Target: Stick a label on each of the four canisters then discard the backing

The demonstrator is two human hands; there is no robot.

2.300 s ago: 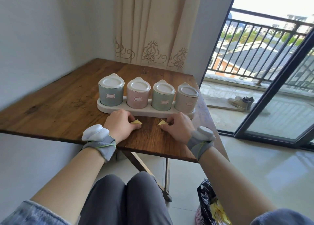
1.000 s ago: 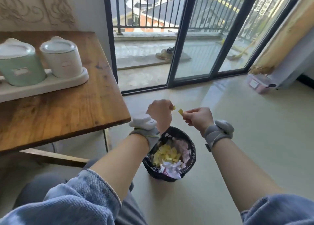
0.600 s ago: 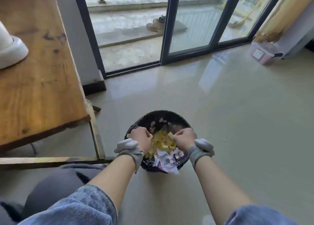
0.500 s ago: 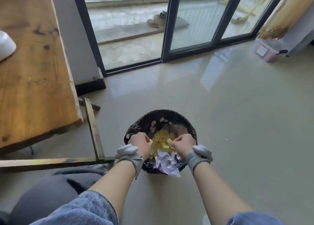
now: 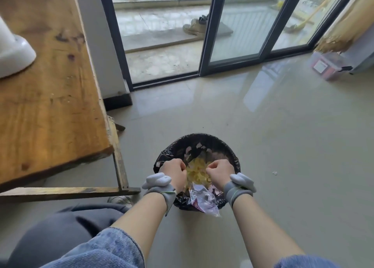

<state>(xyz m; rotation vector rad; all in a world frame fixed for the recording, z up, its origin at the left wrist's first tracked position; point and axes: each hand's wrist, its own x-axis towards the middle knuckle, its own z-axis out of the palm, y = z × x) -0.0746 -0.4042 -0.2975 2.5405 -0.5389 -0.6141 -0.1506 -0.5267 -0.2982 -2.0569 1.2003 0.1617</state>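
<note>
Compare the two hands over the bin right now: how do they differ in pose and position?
The left hand sits over the bin's left rim, while the right hand sits nearer its middle-right. The left hand's knuckles face right; the right hand's face left. Both are curled into loose fists above the yellow scraps, and both wrists carry grey bands. Whether either holds any backing cannot be seen.

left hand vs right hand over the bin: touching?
Apart. The head view shows the left hand and right hand as separate fists above the bin, with yellow scraps plainly visible in the gap between them.
</note>
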